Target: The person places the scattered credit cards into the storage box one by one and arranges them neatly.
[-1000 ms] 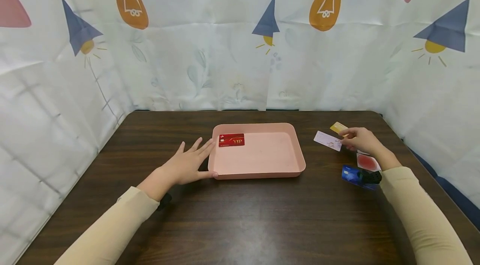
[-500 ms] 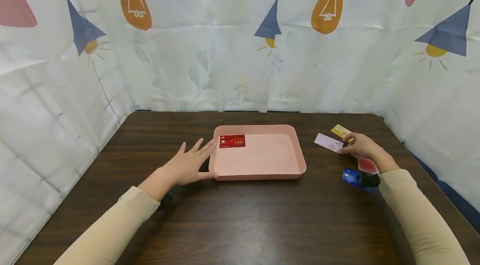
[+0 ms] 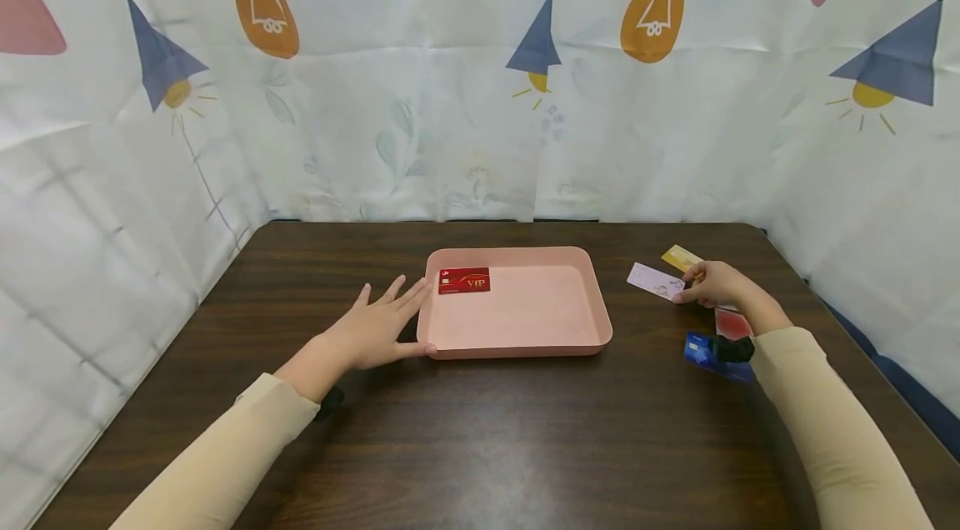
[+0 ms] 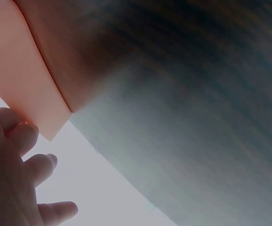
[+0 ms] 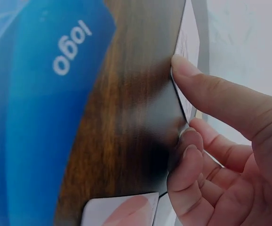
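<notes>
My left hand is spread beside a shallow pink tray, fingertips touching its left rim and thumb at its near left corner. The left wrist view shows that hand against the tray wall. Inside the tray lies a red VIP card. At the right, my right hand pinches the right end of a pale lilac card, which still lies on the table. In the right wrist view its thumb presses the card's edge; the other fingers are curled, partly hiding the far end.
A yellow card lies just behind the lilac one. Nearer me are a card with a red patch and a blue card, partly under my wrist. The dark wooden table meets a patterned curtain behind.
My right hand has shifted slightly, its thumb coming onto the lilac card's near corner and its fingers moving off the yellow card. The left hand and tray stay in place.
</notes>
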Action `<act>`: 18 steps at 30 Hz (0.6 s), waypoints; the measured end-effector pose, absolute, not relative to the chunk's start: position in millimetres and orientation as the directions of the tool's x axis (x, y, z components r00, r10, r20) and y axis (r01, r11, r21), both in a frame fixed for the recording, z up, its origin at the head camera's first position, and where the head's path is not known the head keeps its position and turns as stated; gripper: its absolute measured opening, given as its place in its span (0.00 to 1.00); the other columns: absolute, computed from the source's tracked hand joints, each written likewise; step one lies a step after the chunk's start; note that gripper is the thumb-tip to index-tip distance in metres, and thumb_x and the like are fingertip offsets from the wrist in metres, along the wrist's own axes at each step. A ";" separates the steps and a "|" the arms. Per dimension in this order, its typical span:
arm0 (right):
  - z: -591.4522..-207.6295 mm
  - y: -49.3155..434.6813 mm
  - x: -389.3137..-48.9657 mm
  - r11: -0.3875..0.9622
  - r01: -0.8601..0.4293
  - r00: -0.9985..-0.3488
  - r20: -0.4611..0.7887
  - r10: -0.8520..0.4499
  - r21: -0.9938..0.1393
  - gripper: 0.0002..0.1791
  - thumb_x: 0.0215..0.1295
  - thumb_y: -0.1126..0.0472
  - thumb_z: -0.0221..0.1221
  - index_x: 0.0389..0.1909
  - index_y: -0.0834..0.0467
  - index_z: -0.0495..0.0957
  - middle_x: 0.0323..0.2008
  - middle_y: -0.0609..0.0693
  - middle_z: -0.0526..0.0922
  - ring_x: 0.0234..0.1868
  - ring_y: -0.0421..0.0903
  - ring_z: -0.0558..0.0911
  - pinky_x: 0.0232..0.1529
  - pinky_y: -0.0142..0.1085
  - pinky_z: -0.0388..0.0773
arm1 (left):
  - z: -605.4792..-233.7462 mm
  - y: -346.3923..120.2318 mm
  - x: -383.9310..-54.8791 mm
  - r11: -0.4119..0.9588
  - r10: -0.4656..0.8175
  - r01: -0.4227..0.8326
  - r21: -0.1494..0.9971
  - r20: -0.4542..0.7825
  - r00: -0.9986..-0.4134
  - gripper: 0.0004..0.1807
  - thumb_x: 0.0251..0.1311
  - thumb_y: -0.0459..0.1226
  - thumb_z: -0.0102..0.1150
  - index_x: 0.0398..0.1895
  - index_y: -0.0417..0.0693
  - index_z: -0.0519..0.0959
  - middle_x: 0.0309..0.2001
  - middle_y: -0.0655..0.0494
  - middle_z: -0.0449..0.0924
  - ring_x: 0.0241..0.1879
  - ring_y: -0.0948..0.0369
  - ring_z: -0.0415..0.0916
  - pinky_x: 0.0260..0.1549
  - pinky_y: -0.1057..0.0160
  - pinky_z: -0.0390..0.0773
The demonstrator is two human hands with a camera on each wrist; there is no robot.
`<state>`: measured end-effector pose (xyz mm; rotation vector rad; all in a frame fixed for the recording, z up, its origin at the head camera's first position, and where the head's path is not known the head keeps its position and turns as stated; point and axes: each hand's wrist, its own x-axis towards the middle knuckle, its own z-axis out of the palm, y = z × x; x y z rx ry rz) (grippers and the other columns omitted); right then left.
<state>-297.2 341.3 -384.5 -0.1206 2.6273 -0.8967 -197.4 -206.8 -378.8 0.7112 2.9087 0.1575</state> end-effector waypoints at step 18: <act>-390.5 338.4 -292.1 0.707 0.046 -0.955 -0.239 -0.177 -0.706 0.29 0.67 0.67 0.67 0.57 0.75 0.61 0.41 0.60 0.77 0.36 0.48 0.76 0.36 0.35 0.81 | -379.7 -207.4 -198.4 0.884 0.465 0.450 0.130 -0.126 -0.876 0.58 0.62 0.72 0.53 0.84 0.47 0.47 0.82 0.48 0.47 0.80 0.41 0.40 0.68 0.25 0.41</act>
